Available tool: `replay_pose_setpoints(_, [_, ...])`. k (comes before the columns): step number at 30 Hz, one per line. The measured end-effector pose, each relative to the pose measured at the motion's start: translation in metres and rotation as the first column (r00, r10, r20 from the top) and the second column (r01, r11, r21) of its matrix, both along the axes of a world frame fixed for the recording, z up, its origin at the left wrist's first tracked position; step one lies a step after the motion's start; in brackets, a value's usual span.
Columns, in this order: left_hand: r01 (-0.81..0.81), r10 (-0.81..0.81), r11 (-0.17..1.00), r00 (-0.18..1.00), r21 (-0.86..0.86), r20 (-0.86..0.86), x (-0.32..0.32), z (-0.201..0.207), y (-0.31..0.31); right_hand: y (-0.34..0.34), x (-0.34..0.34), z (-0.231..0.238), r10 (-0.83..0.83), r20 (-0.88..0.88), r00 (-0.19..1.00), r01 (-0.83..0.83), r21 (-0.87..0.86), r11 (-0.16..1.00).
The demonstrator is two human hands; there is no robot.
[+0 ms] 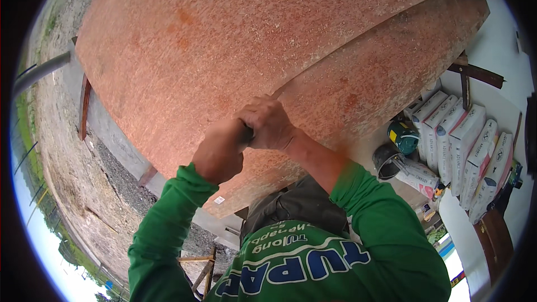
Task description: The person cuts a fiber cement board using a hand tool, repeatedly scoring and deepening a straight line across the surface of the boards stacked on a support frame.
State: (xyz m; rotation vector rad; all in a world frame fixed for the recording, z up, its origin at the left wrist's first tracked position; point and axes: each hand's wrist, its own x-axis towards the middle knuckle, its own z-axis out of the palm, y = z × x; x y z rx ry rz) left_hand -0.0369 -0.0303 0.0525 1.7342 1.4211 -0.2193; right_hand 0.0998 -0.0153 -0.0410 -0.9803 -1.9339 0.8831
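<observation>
My right hand (pixel 267 122) and my left hand (pixel 221 148) are closed together over a large reddish-brown plywood sheet (pixel 224 50). Between them shows a bit of a dark handle (pixel 247 133); the rest of this tool is hidden by my fingers, so its kind cannot be made out. Motion blurs the left hand somewhat. A long cut line (pixel 335 50) runs across the wood from my knuckles to the far right edge, and pale sawdust and chips lie scattered along the surface. The right-hand piece (pixel 391 61) sits beside the larger part.
Stacked paper sacks (pixel 456 139) lean by the white wall at right, with a black bucket (pixel 386 161) and a green container (pixel 404 137) beside them. Wooden supports (pixel 85 106) show under the sheet. Gravel ground (pixel 120 176) and a grey pipe (pixel 45 72) lie left.
</observation>
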Motion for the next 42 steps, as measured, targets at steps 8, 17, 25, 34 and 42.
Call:
replay_pose_setpoints(8, [-0.091,0.083,0.994,0.99,-0.066,-0.115,-0.042,0.12,-0.04,-0.048,-0.058,0.094,0.069,-0.086,0.994,-0.067,0.036,0.997])
replay_pose_setpoints(17, [-0.016,0.016,0.999,1.0,-0.048,-0.009,0.012,-0.012,0.011,0.004,0.011,-0.013,-0.02,0.069,0.997,0.023,-0.043,0.999])
replay_pose_setpoints(25, [-0.091,0.08,0.991,0.991,-0.102,-0.11,-0.038,0.118,-0.029,-0.041,-0.054,0.09,0.097,-0.082,0.992,-0.096,0.011,0.995])
replay_pose_setpoints(34, [0.023,-0.031,0.994,0.997,-0.109,-0.072,0.016,-0.008,0.017,0.005,0.008,-0.018,-0.061,0.012,0.998,0.062,-0.052,0.997])
replay_pose_setpoints(42, [-0.107,0.093,0.989,0.988,-0.103,-0.125,-0.043,0.124,-0.037,-0.044,-0.058,0.099,0.144,-0.087,0.986,-0.146,-0.024,0.989])
